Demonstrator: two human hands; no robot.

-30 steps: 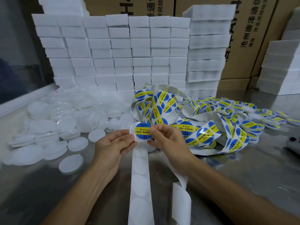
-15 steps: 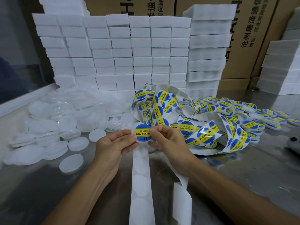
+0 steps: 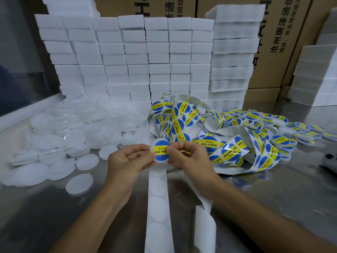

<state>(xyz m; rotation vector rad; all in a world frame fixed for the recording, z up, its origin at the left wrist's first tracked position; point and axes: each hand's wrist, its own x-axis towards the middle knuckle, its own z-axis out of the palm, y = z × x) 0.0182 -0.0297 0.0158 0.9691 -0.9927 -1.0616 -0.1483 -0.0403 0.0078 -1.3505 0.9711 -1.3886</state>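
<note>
A round white plastic lid carrying a blue and yellow "soldering paste" sticker is held above the metal table, in the middle of the view. My left hand grips the lid's left edge with curled fingers. On the sticker's right side my right hand pinches and presses with thumb and fingertips. A tangled strip of the same stickers lies just behind my right hand. Its bare white backing strip runs down between my forearms.
Several plain white lids are heaped on the left. Stickered lids pile up at the right. White foam blocks are stacked along the back, with cardboard boxes behind. A dark object sits at the right edge.
The lid has tilted and turned slightly in my hands. My right thumb and fingers have slid further over the sticker.
</note>
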